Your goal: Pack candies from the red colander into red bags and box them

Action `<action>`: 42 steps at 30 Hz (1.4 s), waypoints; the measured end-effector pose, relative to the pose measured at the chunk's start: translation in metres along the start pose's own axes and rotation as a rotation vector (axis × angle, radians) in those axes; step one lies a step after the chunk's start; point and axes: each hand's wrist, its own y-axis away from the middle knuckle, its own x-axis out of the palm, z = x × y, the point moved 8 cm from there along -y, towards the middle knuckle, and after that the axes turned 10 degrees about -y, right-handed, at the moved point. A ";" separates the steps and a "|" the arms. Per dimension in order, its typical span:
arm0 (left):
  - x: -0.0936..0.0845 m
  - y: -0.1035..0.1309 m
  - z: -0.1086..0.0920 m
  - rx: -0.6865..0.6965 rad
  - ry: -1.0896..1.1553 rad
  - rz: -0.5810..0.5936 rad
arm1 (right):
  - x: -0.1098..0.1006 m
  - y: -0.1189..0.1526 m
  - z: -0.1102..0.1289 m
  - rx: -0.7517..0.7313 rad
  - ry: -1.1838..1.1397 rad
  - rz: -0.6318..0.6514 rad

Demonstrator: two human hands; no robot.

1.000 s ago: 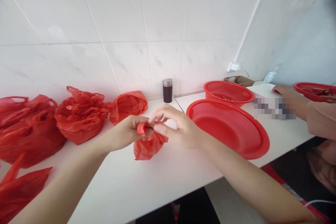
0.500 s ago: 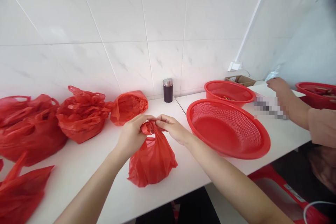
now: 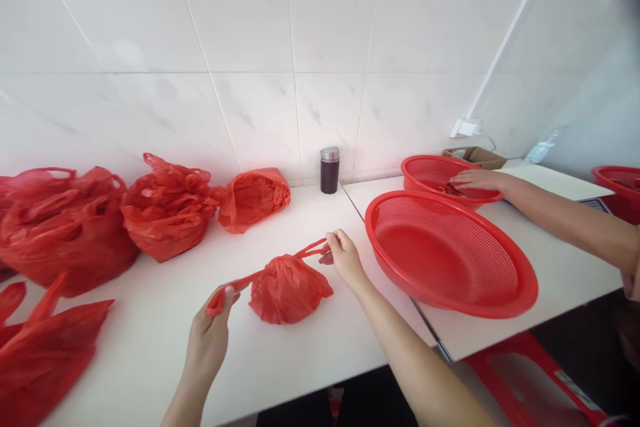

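In the head view, pinching one stretched handle of the gathered red bag (image 3: 291, 292) between thumb and fingers of the left hand (image 3: 211, 323), and gripping the opposite looped handle with closed fingertips of the right hand (image 3: 345, 257). Located on the white table (image 3: 160, 340) between both hands, left of the large perforated basket (image 3: 425, 257) and in front of the dark flask (image 3: 329, 173).

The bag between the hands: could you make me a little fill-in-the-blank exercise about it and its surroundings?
The bag between the left hand and the right hand is coloured ____.
The dark flask is not lying down but standing ____.
In this view, the large basket lies to the bag's ____.
Missing words: red; upright; right.
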 end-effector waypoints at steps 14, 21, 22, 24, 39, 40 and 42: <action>0.053 -0.035 -0.011 0.092 -0.309 0.045 | 0.017 0.024 -0.020 -0.093 0.423 -0.095; 0.062 -0.039 -0.016 0.070 -0.386 -0.034 | 0.021 0.020 -0.028 -0.127 0.500 -0.113; 0.068 -0.040 -0.019 0.083 -0.386 -0.015 | 0.023 0.021 -0.029 -0.126 0.512 -0.110; 0.080 -0.040 -0.022 0.113 -0.390 0.047 | 0.026 0.022 -0.033 -0.121 0.545 -0.101; 0.091 -0.071 0.000 0.217 -0.814 0.091 | 0.020 -0.017 -0.046 -0.087 0.913 -0.008; 0.092 -0.073 0.002 0.228 -0.833 0.081 | 0.020 -0.019 -0.048 -0.084 0.914 -0.003; 0.094 -0.074 0.004 0.255 -0.860 0.063 | 0.017 -0.022 -0.051 -0.070 0.904 0.002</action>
